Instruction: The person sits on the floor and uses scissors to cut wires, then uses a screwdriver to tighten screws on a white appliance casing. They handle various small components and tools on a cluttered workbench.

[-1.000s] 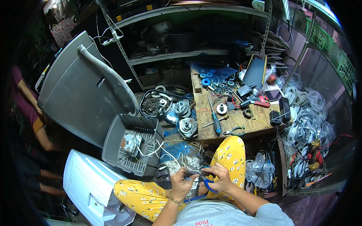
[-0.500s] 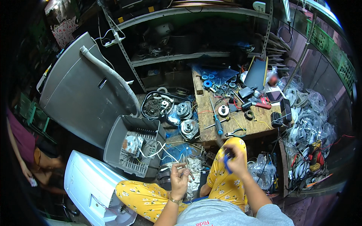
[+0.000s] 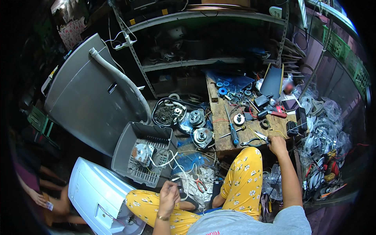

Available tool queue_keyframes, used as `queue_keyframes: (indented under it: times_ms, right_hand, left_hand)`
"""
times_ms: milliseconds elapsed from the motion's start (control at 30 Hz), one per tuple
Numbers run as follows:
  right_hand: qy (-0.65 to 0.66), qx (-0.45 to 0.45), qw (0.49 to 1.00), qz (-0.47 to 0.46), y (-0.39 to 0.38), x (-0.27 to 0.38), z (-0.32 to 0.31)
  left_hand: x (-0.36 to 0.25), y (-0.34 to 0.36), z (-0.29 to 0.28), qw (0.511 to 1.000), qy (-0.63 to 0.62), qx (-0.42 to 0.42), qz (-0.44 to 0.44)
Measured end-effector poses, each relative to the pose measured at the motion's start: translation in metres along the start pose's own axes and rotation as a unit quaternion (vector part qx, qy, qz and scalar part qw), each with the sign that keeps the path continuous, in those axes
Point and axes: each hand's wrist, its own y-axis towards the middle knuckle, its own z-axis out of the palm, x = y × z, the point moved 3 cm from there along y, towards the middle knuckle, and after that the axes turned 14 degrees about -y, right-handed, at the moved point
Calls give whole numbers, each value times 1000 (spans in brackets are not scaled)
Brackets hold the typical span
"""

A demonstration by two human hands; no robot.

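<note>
My left hand (image 3: pixel 169 192) is closed above a tangle of white wires (image 3: pixel 187 175); what its pinched fingers hold is too small to make out. My right hand (image 3: pixel 277 144) reaches to the wooden bench (image 3: pixel 221 143) and grips silver-bladed scissors (image 3: pixel 261 136), their handles mostly hidden. Black-handled pliers (image 3: pixel 251 143) lie just left of that hand, beside a blue screwdriver (image 3: pixel 233 133). Between my legs, red-handled pliers (image 3: pixel 201 185) rest on a white cloth (image 3: pixel 205 199).
A grey crate (image 3: pixel 120 160) holding a motor stands at left, with a large grey panel (image 3: pixel 86 102) behind it and a white housing (image 3: pixel 90 188) nearer. Metal motor parts (image 3: pixel 201 135) sit beside the bench; bagged tubing (image 3: pixel 325 121) fills the right. Another person's hand (image 3: pixel 39 197) shows at lower left.
My right hand has moved up and right to the bench with the blue-handled scissors. My left hand has shifted left, away from it. The other person at left has moved.
</note>
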Motion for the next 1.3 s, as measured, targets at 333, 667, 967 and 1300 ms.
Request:
queue_keyframes:
  times_ms: [333,667,967,1300]
  right_hand:
    - [-46,-48,996,56,23,57,-28]
    - [182,-13,925,-333,55,408,106]
    - [119,-43,918,-376,59,443,145]
    - [446,-34,810,-380,-19,325,83]
  left_hand:
    - [-15,-59,-34,990,-126,-11,-62]
    - [18,-24,-27,981,-99,-141,-91]
    - [29,-41,-47,961,-56,-254,-99]
    - [61,-11,-31,988,-95,-89,-84]
